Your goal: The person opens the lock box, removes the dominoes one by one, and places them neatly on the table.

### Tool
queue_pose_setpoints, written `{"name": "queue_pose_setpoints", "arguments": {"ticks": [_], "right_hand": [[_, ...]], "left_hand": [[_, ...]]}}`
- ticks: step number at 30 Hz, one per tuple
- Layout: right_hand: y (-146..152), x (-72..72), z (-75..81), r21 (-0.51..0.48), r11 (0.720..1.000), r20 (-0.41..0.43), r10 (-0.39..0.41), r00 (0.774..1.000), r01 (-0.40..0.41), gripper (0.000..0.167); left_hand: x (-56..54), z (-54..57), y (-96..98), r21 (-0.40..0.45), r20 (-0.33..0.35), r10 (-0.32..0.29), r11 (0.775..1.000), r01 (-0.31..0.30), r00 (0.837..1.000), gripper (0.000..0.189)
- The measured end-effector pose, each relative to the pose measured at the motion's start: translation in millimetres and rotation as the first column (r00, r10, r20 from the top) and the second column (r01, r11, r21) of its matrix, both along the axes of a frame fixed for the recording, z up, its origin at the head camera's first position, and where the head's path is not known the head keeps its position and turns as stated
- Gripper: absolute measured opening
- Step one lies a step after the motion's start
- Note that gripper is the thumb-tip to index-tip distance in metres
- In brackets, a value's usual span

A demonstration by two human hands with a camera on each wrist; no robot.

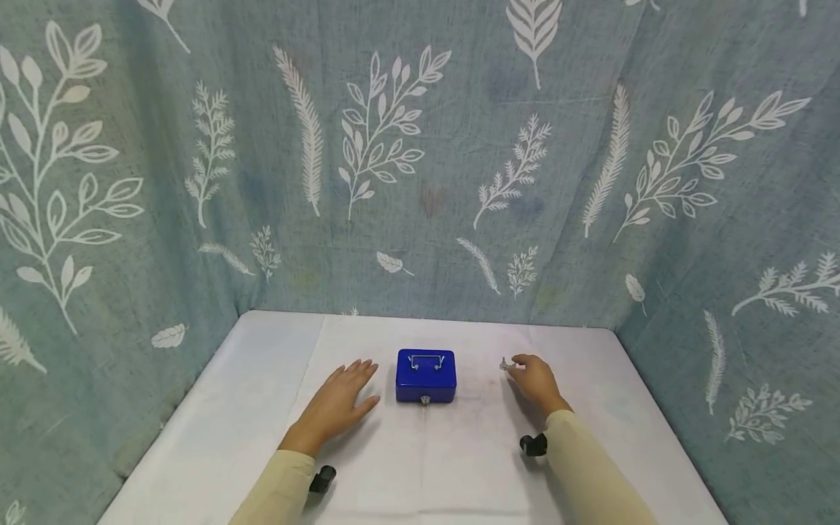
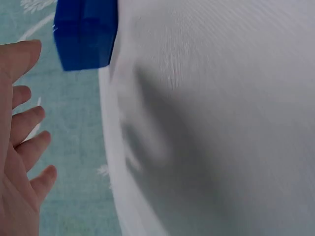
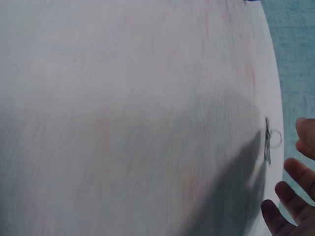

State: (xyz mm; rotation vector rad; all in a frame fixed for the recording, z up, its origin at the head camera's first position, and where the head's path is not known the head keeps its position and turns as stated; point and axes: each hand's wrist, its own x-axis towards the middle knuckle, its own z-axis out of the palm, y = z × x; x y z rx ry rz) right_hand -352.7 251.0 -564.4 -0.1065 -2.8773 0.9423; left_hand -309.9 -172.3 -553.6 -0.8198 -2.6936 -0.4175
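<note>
Cash box point(image 1: 425, 370) stands lock point(image 1: 425, 399) toward the table's point(image 1: 472, 459) near edge, presumably for access; my left hand point(image 1: 337, 401), spread, and right hand point(image 1: 539, 380), near the keys point(image 1: 504, 364), grip nothing.

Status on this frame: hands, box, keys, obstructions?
Left hand open, left of blue box. Right hand open by the keys, not gripping. Box lid down. No obstruction visible between right hand and keys.

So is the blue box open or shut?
Shut: the blue box has its lid lying flat on top, with no gap showing. Whether it is locked, I cannot tell.
</note>
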Motion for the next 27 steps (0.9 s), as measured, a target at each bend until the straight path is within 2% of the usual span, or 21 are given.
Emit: {"name": "queue_pose_setpoints", "arguments": {"ticks": [4,9,15,19,24,27], "right_hand": [[-9.5,-11.6,-2.8,0.012,1.000,-0.027,0.017,1.000,-0.017,0.040],[-14.5,-15.8,-8.6,0.073,0.997,-0.018,0.025,1.000,-0.024,0.042],[-19.6,-13.7,-12.5,0.124,0.990,0.035,-0.073,0.997,0.069,0.031],[-23.2,-17.5,-14.9,0.150,0.980,0.049,-0.137,0.989,0.128,0.032],[-27.8,-25.0,-18.1,0.207,0.968,0.045,-0.157,0.987,0.145,0.028],[-29.9,-28.1,-17.3,0.241,0.960,0.044,-0.158,0.987,0.143,0.025]], "left_hand": [[-12.4,1.8,8.1,-0.027,0.026,-0.003,1.000,0.004,1.000,0.063],[-20.5,-1.4,19.9,-0.030,0.080,-0.014,0.999,0.016,0.997,0.068],[-30.9,-8.0,33.9,-0.038,0.080,-0.016,0.999,0.019,0.997,0.076],[-38.7,-13.1,40.0,-0.020,0.082,-0.014,1.000,0.016,0.997,0.081],[-46.1,-16.2,44.9,0.020,0.090,-0.016,1.000,0.015,0.996,0.085],[-49.5,-16.8,46.4,0.047,0.120,0.003,0.999,-0.008,0.993,0.086]]}}
